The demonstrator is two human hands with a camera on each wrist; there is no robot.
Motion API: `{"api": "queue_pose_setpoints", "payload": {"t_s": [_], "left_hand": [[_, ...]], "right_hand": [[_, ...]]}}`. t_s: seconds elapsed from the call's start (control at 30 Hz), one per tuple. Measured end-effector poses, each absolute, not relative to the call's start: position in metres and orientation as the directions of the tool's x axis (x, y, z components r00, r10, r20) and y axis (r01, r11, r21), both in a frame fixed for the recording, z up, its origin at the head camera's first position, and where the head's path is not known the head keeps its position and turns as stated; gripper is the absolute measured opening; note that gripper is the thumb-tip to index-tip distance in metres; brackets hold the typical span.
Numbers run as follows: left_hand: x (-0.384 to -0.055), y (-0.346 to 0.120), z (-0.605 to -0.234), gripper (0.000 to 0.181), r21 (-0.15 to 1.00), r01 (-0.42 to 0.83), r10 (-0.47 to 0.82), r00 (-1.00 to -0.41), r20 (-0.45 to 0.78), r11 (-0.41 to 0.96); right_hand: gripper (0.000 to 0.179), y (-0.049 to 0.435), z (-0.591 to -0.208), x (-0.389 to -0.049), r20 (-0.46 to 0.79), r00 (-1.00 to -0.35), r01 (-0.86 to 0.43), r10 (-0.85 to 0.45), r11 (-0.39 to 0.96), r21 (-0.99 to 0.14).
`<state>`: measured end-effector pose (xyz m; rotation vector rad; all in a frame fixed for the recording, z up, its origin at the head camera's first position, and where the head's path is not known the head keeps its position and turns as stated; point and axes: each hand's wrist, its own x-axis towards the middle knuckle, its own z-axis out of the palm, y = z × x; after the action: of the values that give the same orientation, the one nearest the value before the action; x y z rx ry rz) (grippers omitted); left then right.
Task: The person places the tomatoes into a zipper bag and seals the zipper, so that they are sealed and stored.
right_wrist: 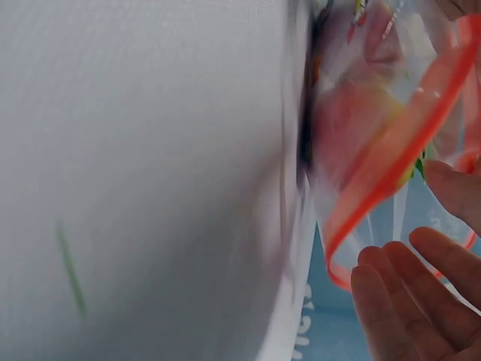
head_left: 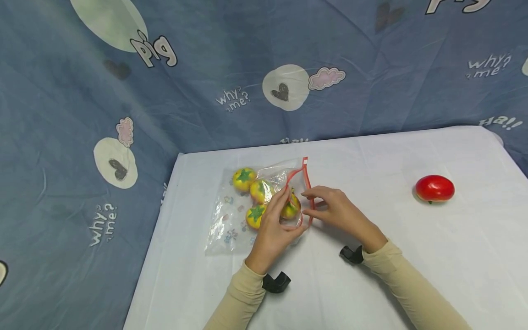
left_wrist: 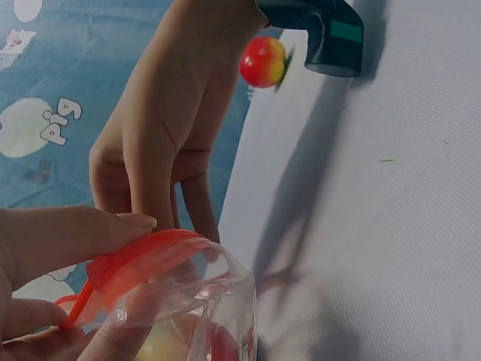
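Observation:
A clear zip bag (head_left: pixel 222 229) with a red zip edge lies on the table, its mouth to the right. Inside are several yellow-and-red tomato-like fruits (head_left: pixel 243 178) with green star-shaped tops. My left hand (head_left: pixel 274 229) holds the bag at its mouth, thumb on the red zip edge (left_wrist: pixel 150 252) and fingers on the other side. My right hand (head_left: pixel 334 208) is at the opening, its fingers apart with nothing between them. One fruit (head_left: pixel 291 208) sits just inside the mouth; in the right wrist view that fruit (right_wrist: pixel 357 128) is blurred behind the plastic.
One more fruit (head_left: pixel 435 188), red on top, lies by itself on the right of the white-covered table (head_left: pixel 371 169). A blue printed cloth (head_left: pixel 231 50) hangs behind the table and down its left side. Black wrist mounts (head_left: pixel 276 282) sit on both sleeves.

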<state>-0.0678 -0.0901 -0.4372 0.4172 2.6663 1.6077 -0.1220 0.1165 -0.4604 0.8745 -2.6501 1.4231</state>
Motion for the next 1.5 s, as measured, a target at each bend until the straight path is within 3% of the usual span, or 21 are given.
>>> {"api": "queue_pose_setpoints", "payload": {"t_s": [0.73, 1.5], "left_hand": [[-0.068, -0.089, -0.438, 0.099, 0.859, 0.209, 0.209, -0.97, 0.123, 0.466], [-0.067, -0.09, -0.438, 0.098, 0.87, 0.194, 0.217, -0.971, 0.104, 0.452]], "right_hand": [[0.041, 0.169, -0.448, -0.109, 0.312, -0.886, -0.46, -0.342, 0.574, -0.677], [0.046, 0.256, -0.432, -0.099, 0.296, -0.943, -0.301, -0.152, 0.77, -0.563]]}}
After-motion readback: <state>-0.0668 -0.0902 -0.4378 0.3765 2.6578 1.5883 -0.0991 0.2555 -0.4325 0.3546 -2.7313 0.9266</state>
